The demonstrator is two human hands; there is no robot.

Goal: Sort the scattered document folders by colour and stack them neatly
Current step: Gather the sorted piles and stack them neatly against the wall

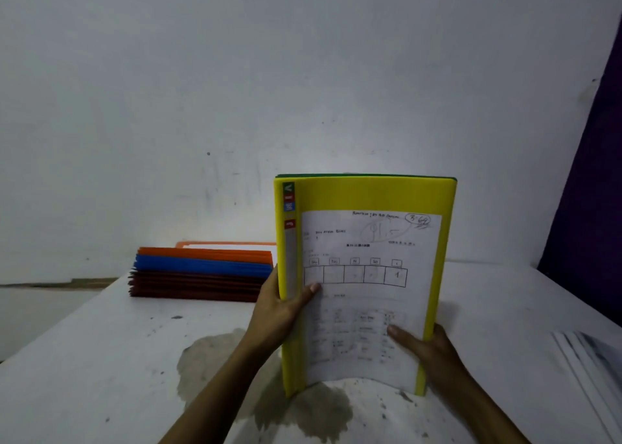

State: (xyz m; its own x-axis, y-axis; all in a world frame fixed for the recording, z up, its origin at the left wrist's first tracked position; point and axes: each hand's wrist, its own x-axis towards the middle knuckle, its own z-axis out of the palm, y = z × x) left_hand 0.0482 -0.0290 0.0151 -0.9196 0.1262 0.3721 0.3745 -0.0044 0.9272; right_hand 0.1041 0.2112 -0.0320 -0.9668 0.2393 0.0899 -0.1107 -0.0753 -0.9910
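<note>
yellow folders upright, sorted stack behind-left

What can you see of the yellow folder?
The yellow folder stands upright, its lower edge seemingly on the table. It looks like plastic, with a printed, handwritten-on sheet on its front and coloured labels down its left spine. A green edge shows behind its top. The left hand grips its left edge, the right hand its lower right edge, thumbs in front.

Yellow folder: smooth plastic, faint sheen. Paper sheet on its front: matt white, printed. Folder stack, orange, blue, dark red: smooth plastic-looking covers, matt. Table: matt white, gritty, speckled, dull brownish stain. Wall: matt painted plaster, scuffed.
</note>
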